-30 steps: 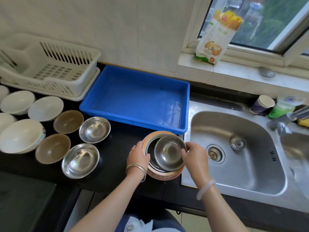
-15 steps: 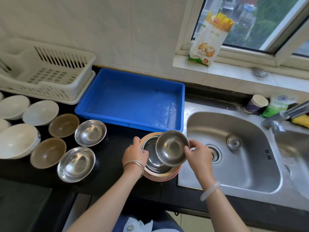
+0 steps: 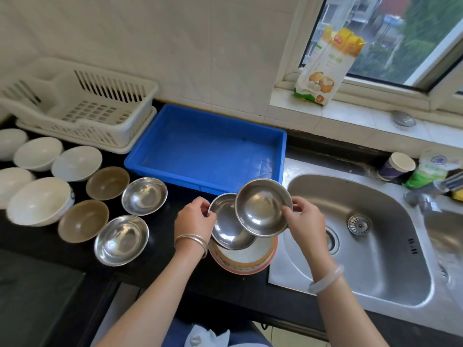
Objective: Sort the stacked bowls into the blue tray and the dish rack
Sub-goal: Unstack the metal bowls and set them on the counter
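White bowls: five or so on the black counter [image 3: 32, 246] at far left, the largest [image 3: 37, 200] nearest the front edge.
Rack [image 3: 105, 96]: white, against the wall behind the white bowls, nothing in it.
Brown bowls: two, one [image 3: 107, 182] behind the other [image 3: 83, 220], right of the white ones.
Loose steel bowls: two on the counter, one [image 3: 144, 196] just left of the tray's front corner, one [image 3: 121, 240] nearer the counter edge.
Tray [image 3: 205, 151]: blue, right of the rack, touching it or nearly; no bowls inside.
Left hand [image 3: 194, 219]: thumb and fingers pinch the left rim of the tilted bowl.
Tilted bowl [image 3: 226, 229]: steel, leaning over the stack; whether it touches it cannot be told.
Stack [image 3: 248, 259]: orange-rimmed bowls on the counter, in front of the tray, beside the sink.
Raised bowl [image 3: 263, 207]: steel, smaller, overlapping the tilted bowl's right side, in front of the tray's near right corner.
Right hand [image 3: 304, 221]: fingertips curled on the raised bowl's right rim, holding it up.
Sink [image 3: 370, 246]: steel, right of the stack.
Packet [image 3: 325, 68]: upright on the window sill.
Cup [image 3: 397, 166]: behind the sink.
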Demonstrator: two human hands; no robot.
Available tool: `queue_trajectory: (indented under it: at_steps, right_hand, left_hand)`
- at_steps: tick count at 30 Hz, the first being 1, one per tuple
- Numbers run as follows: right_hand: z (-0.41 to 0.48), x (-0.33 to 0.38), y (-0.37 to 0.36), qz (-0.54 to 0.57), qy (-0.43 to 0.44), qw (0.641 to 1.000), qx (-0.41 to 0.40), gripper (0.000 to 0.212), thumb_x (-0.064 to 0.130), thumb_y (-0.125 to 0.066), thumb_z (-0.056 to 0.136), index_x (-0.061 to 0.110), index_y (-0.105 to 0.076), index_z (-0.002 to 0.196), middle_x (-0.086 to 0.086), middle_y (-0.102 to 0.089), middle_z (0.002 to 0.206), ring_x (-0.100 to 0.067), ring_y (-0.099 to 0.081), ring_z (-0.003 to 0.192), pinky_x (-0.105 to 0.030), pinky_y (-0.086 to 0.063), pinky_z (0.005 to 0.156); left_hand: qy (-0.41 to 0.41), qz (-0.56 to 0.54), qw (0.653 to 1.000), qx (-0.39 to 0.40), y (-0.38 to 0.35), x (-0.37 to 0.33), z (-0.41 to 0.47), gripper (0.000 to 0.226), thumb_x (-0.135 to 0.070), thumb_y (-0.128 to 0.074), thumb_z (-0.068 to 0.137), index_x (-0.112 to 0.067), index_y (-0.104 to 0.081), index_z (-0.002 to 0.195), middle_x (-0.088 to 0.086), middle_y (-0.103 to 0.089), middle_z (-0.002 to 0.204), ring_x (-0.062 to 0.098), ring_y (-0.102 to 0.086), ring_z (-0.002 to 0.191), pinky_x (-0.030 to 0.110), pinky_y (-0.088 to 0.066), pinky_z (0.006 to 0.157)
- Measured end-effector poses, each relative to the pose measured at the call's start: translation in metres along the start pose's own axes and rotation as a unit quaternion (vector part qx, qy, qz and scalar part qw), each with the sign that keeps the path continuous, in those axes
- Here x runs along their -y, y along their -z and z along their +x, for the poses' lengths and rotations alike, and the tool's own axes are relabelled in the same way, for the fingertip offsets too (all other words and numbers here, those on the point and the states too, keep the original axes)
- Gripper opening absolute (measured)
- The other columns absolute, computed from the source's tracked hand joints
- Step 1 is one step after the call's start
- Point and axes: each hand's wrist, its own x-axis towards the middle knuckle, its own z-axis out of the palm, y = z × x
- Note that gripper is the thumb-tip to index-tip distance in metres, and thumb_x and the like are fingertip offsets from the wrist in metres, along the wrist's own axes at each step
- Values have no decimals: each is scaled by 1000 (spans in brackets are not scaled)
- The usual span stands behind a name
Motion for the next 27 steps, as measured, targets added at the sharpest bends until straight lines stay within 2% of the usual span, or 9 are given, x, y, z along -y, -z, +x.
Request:
queue_trajectory:
  at_steps: [3,5,8,12,15,17,22,24,27]
  right_hand:
    - [11,13,-6,29,-3,999,27,13,20,-60,85,26,-68,77,4,-70,75,-20,-67,78,-32,-53,70]
    - [18,22,-15,41,-6,998,53,12,21,-60,86,20,-71,83,-2,-71,77,-25,-68,80,-39,-55,75]
    - [27,36,-37,37,6,996,87,12,21,-59,86,18,-70,83,-1,-70,73,-22,-67,74,-42,-57,75]
    - [36,53,-75,-8,21,989,149,25,16,-51,83,-5,-63,86,-24,-63,71,-33,-56,66,-54,-53,77]
    - [43,62,-105,-61,24,979,191,23,11,-46,82,-8,-59,78,-13,-54,66,-33,-52,63,-42,-54,67]
    - [47,67,-124,-104,30,970,217,20,7,-45,80,1,-52,62,-12,-51,63,-26,-47,62,-31,-41,59]
    - [54,70,-163,-190,55,946,256,17,3,-47,80,1,-59,68,-25,-67,78,-38,-66,85,-34,-47,63]
    - [55,68,-174,-218,66,937,264,16,3,-46,81,4,-56,68,-24,-65,75,-39,-64,84,-37,-52,68]
    - [56,65,-184,-249,63,927,273,18,1,-44,79,-6,-61,78,-23,-66,81,-34,-60,77,-39,-53,75]
  left_hand:
    - [43,-53,998,-15,16,11,-1,8,-17,-62,80,-22,-62,85,-13,-60,76,7,-56,70,14,-37,54]
    - [76,-89,993,-25,26,21,-3,10,-16,-62,78,-24,-60,84,-16,-58,74,10,-59,73,21,-45,60]
    - [124,-128,983,-50,41,38,-5,11,-15,-64,77,-23,-59,82,-15,-59,74,19,-63,75,34,-54,72]
    - [183,-161,966,-89,54,65,-13,10,-12,-66,75,-18,-62,82,-12,-60,72,19,-63,76,38,-56,74]
    - [213,-179,955,-101,58,82,-22,11,-10,-66,75,-17,-62,83,-10,-61,72,19,-63,75,41,-56,77]
    - [238,-175,950,-100,57,93,-29,11,-11,-66,75,-17,-64,84,-7,-63,73,21,-64,76,42,-56,78]
    - [268,-134,949,-100,46,114,-42,6,-14,-65,76,-18,-65,82,-6,-64,74,16,-59,75,25,-44,71]
    - [278,-136,946,-99,43,118,-44,6,-13,-65,76,-18,-63,79,-10,-60,70,13,-57,73,22,-38,68]
    - [288,-139,942,-102,39,123,-45,7,-13,-65,77,-19,-60,76,-12,-57,67,12,-55,72,22,-36,68]
